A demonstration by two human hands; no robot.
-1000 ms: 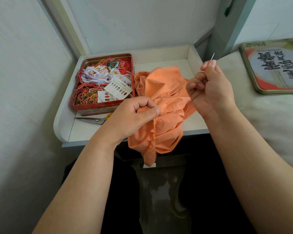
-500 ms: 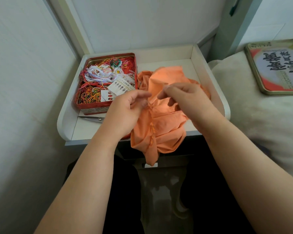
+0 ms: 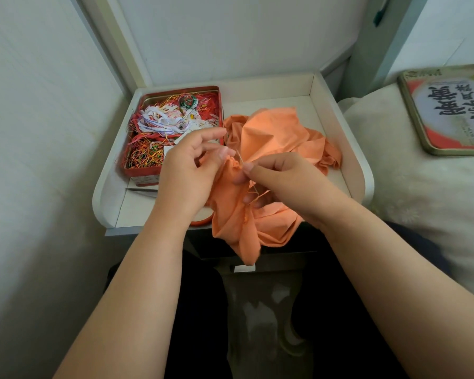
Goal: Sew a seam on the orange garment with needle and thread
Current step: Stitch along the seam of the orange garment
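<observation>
Head view: my two hands meet over the crumpled orange cotton garment (image 3: 271,143) on the white counter (image 3: 337,170).
My left hand (image 3: 188,170) pinches its frayed seam; my right hand (image 3: 279,181) pinches the thin needle (image 3: 240,157) there.

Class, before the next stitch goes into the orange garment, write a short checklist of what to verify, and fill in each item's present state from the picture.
1. Left hand holds the orange garment at the seam: ok, thumb on the fabric edge.
2. Right hand pinches at the seam: ok.
3. Needle in the right hand's pinch: cannot tell, too small to see.
4. Thread free of tangles: cannot tell; loose strands show beside the fingers.
5. Scissors within reach: ok, on the tray by the thread tin.
</observation>
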